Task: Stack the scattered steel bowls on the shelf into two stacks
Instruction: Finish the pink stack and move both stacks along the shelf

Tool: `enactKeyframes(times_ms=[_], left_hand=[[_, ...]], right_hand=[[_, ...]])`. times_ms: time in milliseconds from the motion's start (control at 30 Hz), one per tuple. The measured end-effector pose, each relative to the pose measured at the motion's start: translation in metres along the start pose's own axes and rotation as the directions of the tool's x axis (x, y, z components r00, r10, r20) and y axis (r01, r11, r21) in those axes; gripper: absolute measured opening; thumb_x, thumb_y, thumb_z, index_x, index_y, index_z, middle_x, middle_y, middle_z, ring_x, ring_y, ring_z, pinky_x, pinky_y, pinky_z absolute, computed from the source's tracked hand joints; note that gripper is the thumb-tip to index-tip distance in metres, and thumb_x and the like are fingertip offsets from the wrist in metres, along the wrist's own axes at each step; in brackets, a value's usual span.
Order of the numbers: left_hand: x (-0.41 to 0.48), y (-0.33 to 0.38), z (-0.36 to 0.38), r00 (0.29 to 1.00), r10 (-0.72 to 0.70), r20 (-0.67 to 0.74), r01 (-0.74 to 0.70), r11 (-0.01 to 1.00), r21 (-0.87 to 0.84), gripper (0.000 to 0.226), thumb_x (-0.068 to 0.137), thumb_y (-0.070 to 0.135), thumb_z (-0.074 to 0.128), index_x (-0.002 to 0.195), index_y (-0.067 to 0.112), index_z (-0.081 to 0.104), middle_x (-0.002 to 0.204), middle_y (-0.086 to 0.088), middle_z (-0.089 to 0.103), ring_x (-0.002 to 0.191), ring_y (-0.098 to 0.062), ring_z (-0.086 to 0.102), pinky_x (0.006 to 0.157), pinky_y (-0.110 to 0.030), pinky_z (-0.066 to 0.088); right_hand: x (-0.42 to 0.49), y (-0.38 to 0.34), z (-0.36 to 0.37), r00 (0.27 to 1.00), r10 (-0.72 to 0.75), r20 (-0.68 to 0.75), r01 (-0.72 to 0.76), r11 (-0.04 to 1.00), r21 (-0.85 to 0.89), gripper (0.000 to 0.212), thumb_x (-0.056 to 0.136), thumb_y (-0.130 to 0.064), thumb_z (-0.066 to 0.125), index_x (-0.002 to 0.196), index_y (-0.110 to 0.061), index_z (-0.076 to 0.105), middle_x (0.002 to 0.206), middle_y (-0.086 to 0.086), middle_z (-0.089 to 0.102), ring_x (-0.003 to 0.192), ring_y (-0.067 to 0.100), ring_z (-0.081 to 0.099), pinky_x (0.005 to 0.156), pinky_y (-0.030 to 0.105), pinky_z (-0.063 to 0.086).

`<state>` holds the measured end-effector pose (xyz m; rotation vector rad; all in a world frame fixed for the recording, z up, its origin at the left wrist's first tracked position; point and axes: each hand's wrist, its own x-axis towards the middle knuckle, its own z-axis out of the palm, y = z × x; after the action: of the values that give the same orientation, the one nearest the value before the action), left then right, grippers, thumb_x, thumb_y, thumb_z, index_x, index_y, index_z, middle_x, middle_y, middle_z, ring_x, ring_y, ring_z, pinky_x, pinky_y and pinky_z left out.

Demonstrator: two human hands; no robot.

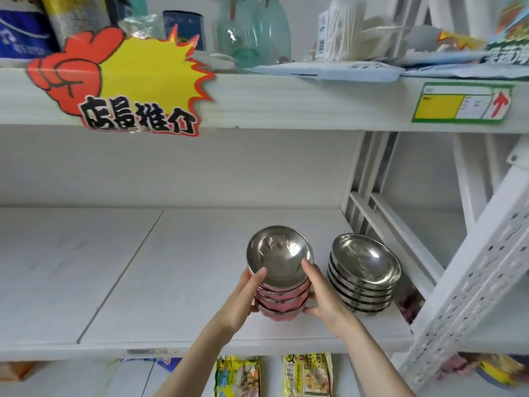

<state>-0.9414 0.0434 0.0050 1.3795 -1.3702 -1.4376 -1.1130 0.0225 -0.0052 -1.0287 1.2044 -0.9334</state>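
Observation:
A stack of several steel bowls with pink outer walls point(279, 259) stands on the white shelf point(177, 270), its shiny top bowl tilted toward me. My left hand point(244, 299) grips the stack's left side, thumb on the top rim. My right hand point(325, 296) grips its right side, thumb also on the rim. Just to the right stands a second stack of several plain steel bowls point(363, 273), untouched and a small gap away from my right hand.
A white perforated upright point(469, 285) and slanted braces close off the shelf's right end. The shelf above carries a yellow-and-red promo sign point(128, 81), bottles and packets. Snack packets point(237, 376) hang below the shelf's front edge.

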Motion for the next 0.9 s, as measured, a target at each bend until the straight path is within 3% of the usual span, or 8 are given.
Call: enactKeyframes(times_ms=[100, 233, 500, 633, 700, 800, 900], left_hand=[[0.010, 0.003, 0.012, 1.000, 0.009, 0.013, -0.009, 1.000, 0.022, 0.044, 0.094, 0.055, 0.026, 0.137, 0.046, 0.023, 0.108, 0.030, 0.042, 0.107, -0.015, 0.051, 0.070, -0.013, 0.038], [0.020, 0.003, 0.020, 1.000, -0.005, 0.009, 0.005, 1.000, 0.027, 0.050, 0.095, 0.055, 0.026, 0.143, 0.041, 0.022, 0.121, 0.017, 0.039, 0.109, -0.018, 0.047, 0.089, -0.030, 0.034], [0.034, -0.005, 0.019, 0.999, -0.041, 0.012, 0.040, 0.999, 0.034, 0.051, 0.095, 0.055, 0.027, 0.144, 0.041, 0.022, 0.124, 0.016, 0.039, 0.115, -0.024, 0.049, 0.090, -0.032, 0.034], [0.039, -0.008, 0.017, 0.999, -0.038, 0.008, 0.038, 0.999, 0.025, 0.050, 0.094, 0.056, 0.027, 0.142, 0.042, 0.023, 0.125, 0.015, 0.038, 0.129, -0.029, 0.044, 0.091, -0.033, 0.033], [0.041, -0.012, 0.016, 1.000, -0.023, 0.003, 0.023, 0.999, 0.024, 0.050, 0.094, 0.057, 0.029, 0.142, 0.043, 0.024, 0.126, 0.016, 0.038, 0.131, -0.027, 0.043, 0.094, -0.032, 0.032], [0.041, -0.018, 0.012, 0.999, 0.008, -0.046, -0.006, 0.999, 0.041, 0.063, 0.083, 0.072, 0.039, 0.138, 0.041, 0.038, 0.129, 0.020, 0.049, 0.130, -0.017, 0.045, 0.105, -0.032, 0.032], [0.041, -0.020, 0.008, 0.981, 0.086, -0.171, -0.037, 0.962, 0.272, 0.075, 0.077, 0.080, 0.035, 0.132, 0.032, 0.052, 0.128, 0.009, 0.060, 0.122, -0.015, 0.053, 0.100, -0.031, 0.040]], right_hand=[[0.009, 0.005, -0.015, 1.000, 0.009, -0.014, -0.008, 0.999, 0.040, 0.044, 0.090, -0.055, 0.043, 0.125, -0.029, 0.050, 0.115, -0.004, 0.065, 0.104, 0.016, 0.064, 0.076, 0.033, 0.053], [0.023, 0.014, -0.025, 0.999, 0.032, -0.032, -0.030, 0.998, 0.055, 0.051, 0.086, -0.061, 0.045, 0.125, -0.028, 0.052, 0.118, 0.000, 0.065, 0.107, 0.019, 0.063, 0.089, 0.040, 0.052], [0.035, 0.024, -0.025, 1.000, 0.029, -0.002, -0.029, 0.997, 0.069, 0.044, 0.089, -0.058, 0.043, 0.123, -0.032, 0.051, 0.117, -0.003, 0.065, 0.105, 0.015, 0.064, 0.082, 0.034, 0.054], [0.038, 0.024, -0.027, 1.000, -0.001, -0.016, 0.002, 1.000, 0.024, 0.043, 0.089, -0.059, 0.043, 0.123, -0.033, 0.051, 0.118, -0.005, 0.063, 0.108, 0.013, 0.061, 0.097, 0.042, 0.048], [0.036, 0.020, -0.024, 0.998, -0.055, -0.039, 0.054, 0.998, -0.016, 0.036, 0.093, -0.051, 0.042, 0.119, -0.029, 0.052, 0.116, -0.009, 0.062, 0.107, 0.006, 0.057, 0.097, 0.035, 0.045], [0.030, 0.015, -0.020, 0.981, -0.172, -0.088, 0.162, 0.981, -0.108, 0.025, 0.094, -0.042, 0.046, 0.116, -0.030, 0.050, 0.112, -0.018, 0.058, 0.103, -0.005, 0.053, 0.079, 0.013, 0.040], [0.025, 0.017, -0.021, 0.959, -0.254, -0.124, 0.213, 0.938, -0.274, 0.028, 0.093, -0.048, 0.047, 0.119, -0.039, 0.045, 0.119, -0.022, 0.055, 0.118, 0.003, 0.051, 0.087, 0.014, 0.038]])
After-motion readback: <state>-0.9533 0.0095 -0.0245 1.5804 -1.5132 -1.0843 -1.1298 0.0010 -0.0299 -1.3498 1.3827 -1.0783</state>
